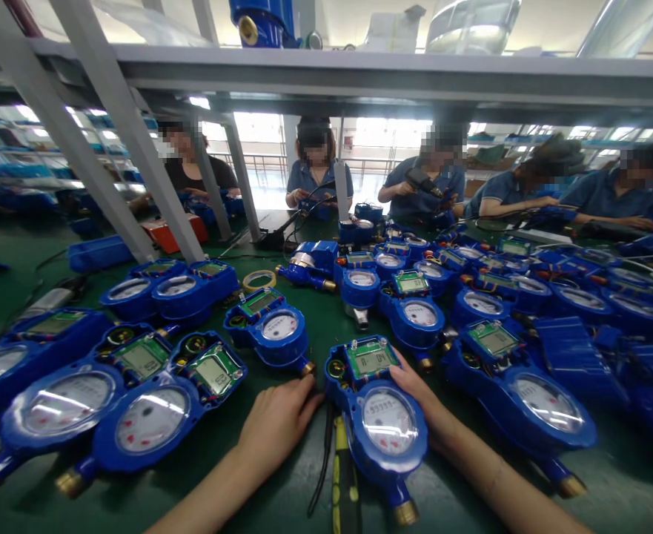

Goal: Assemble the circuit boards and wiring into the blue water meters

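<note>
The blue water meter point(385, 423) lies flat on the green worktop point(282, 475) at about 6 o'clock from the centre of the view, between the person's two hands, its round dial glass facing up and its uncovered green circuit board with a small display at the 12 o'clock end. The right hand point(423, 397) rests against the meter's 3 o'clock flank, its fingers point(407, 371) curled onto the edge near the board, in contact but not plainly clamped round the body. The left hand point(276, 423) lies on the worktop at the meter's 9 o'clock side, fingers loosely bent and holding nothing, their tips just beside the housing and a brass fitting of the neighbouring meter point(273, 330). Judging by the brass threaded stub at its 6 o'clock end, the meter is probably heavy for its size and quite stiff, with a smooth plastic shell that could slip. The best hold looks to be across the thick round body from both flanks, or by the brass stub (the bare board, display and glass are the fragile parts and better left untouched). A yellow-and-black tool handle point(344, 475) and a black cable lie just at its 8 o'clock, and many similar meters crowd the worktop, so there is little room to turn it.
</note>
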`<state>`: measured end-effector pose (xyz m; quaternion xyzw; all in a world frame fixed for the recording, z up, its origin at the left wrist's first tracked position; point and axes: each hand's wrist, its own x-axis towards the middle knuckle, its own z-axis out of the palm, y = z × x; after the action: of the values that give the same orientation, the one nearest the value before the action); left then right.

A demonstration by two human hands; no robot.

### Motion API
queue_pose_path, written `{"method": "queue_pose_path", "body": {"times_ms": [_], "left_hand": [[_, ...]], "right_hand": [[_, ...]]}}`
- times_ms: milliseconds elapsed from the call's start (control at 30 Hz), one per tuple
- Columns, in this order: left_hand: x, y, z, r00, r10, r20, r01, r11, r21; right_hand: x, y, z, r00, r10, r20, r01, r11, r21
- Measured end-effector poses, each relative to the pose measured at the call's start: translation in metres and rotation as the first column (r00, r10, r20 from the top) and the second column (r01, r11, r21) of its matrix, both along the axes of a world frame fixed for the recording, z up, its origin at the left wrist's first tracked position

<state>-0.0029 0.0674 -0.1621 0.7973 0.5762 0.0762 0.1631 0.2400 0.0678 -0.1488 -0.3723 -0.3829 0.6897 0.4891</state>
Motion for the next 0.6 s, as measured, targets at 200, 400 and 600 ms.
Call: {"method": "queue_pose_path", "body": {"times_ms": [200, 400, 600], "left_hand": [[0.0006, -0.0002, 0.0018, 1.000, 0.004, -0.019, -0.004, 1.000, -0.002], [0.0009, 0.0001, 0.0035, 1.000, -0.003, -0.026, 0.003, 1.000, 0.003], [0.0010, -0.0008, 0.0056, 0.999, -0.007, -0.034, 0.007, 1.000, 0.004]], "right_hand": [[-0.0001, -0.0012, 0.0006, 1.000, 0.026, -0.012, -0.026, 1.000, 0.006], [-0.0017, -0.0026, 0.0023, 0.999, 0.026, -0.020, -0.027, 1.000, -0.012], [-0.0014, -0.0021, 0.0010, 0.999, 0.049, -0.023, -0.049, 0.999, 0.006]]}}
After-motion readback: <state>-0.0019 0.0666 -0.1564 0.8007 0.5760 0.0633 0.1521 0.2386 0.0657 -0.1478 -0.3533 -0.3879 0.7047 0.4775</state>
